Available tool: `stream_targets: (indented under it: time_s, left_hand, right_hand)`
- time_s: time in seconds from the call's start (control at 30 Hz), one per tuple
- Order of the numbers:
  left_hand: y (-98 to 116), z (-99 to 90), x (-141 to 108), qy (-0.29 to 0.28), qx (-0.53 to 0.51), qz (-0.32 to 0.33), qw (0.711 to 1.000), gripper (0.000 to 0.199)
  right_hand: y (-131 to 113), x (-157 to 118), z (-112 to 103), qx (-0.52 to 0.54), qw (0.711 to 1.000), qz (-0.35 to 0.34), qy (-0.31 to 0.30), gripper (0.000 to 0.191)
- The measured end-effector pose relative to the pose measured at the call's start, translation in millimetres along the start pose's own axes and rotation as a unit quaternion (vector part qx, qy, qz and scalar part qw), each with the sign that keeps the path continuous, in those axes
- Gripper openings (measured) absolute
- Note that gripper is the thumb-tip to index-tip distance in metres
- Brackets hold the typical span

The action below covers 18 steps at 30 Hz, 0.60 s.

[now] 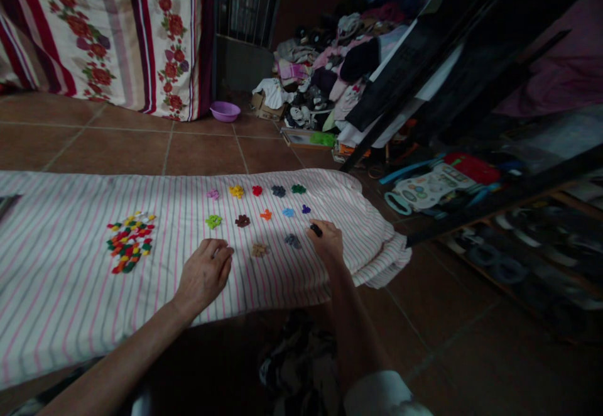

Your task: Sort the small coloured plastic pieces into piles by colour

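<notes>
My right hand (328,239) is over the right part of the striped cloth, with thumb and fingers closed around small black pieces (315,230). Left of it sits a grey-blue pile (293,240), and just beyond it a dark blue one (306,209). My left hand (207,269) rests near the cloth's front edge, its fingers curled in; a small pale spot shows between them, too small to name. Close by are a lime green pile (213,221) and a tan pile (259,250). A mixed heap of red, yellow, green and white pieces (130,240) lies farther left.
More small colour piles, such as yellow (236,191), red (257,190) and brown (242,220), lie on the striped cloth (174,208). Beyond are a purple basin (225,111), a clothes heap (330,64) and a floral curtain (122,32). A dark shelf stands right.
</notes>
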State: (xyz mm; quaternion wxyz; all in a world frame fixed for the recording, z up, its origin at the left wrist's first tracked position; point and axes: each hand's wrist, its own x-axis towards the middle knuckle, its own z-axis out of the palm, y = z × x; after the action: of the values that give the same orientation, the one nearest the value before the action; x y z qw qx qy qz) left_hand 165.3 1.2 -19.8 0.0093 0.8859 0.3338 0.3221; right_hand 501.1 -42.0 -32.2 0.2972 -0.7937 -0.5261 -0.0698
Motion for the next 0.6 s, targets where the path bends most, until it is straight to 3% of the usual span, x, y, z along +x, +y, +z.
stream_targets:
  time_s: [0.6]
  left_hand:
    - [-0.7,-0.7,1.7,0.008,-0.018,0.005,1.0,0.018]
  right_hand:
    - [-6.2,1.1,1.8,-0.004,0.999,0.004,0.035,0.025]
